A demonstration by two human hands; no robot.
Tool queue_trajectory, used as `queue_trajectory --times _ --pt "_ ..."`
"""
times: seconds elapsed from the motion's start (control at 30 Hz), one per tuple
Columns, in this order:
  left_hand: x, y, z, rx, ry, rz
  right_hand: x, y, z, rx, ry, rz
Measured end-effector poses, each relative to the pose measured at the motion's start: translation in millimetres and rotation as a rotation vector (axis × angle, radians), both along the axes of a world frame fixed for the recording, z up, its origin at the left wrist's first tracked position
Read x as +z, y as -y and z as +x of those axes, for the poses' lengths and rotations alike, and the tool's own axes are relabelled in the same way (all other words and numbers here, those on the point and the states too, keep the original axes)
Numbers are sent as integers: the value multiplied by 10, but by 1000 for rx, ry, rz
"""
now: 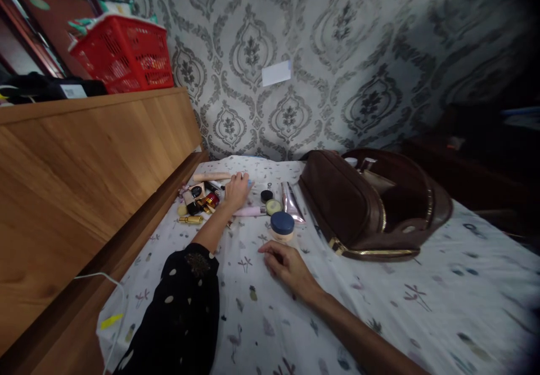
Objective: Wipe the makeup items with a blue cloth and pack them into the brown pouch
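Observation:
My left hand (237, 190), below a black dotted sleeve, is among the cosmetics at the back left. Its fingers are curled down, with a small bluish bit at the tips; what they hold is hidden. Beside it lie a long beige tube (211, 177) and a cluster with a gold lipstick tube (190, 219) and a red-lidded jar (212, 199). My right hand (291, 268) rests on the sheet, loosely bent, thumb and fingers apart, holding nothing. Just beyond it stands a blue-lidded jar (282, 224), near a pale green round pot (273, 207), a black cap (266, 196) and a shiny pink squeeze tube (292, 202).
A brown leather bag (341, 200) sits unzipped at the right, with items inside. A wooden headboard (97, 167) borders the bed on the left; a red basket (126, 54) stands on it. A white cable (120, 290) hangs at lower left. Patterned wallpaper (228, 71) covers the wall behind.

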State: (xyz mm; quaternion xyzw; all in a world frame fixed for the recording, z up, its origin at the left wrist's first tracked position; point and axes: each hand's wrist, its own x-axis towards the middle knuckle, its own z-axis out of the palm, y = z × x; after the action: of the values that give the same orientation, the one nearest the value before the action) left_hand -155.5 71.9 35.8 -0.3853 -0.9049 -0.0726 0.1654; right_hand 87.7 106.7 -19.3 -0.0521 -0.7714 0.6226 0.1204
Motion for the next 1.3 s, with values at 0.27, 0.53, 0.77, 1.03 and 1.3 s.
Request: queue_trajectory --times 0.27,0.53,0.77,1.03,1.3 --pt "-99 -9 34 16 62 -108 -7 12 0 -11 -44 -5" --pt "-193 8 134 32 32 -58 -4 43 8 -68 -62 40" --pt "-220 108 162 -86 -109 184 6 30 12 -100 -69 91" --pt "-37 248 260 -272 -186 473 11 24 22 -116 -86 130" --pt "-82 640 962 -479 -188 320 18 9 43 -197 -147 217"
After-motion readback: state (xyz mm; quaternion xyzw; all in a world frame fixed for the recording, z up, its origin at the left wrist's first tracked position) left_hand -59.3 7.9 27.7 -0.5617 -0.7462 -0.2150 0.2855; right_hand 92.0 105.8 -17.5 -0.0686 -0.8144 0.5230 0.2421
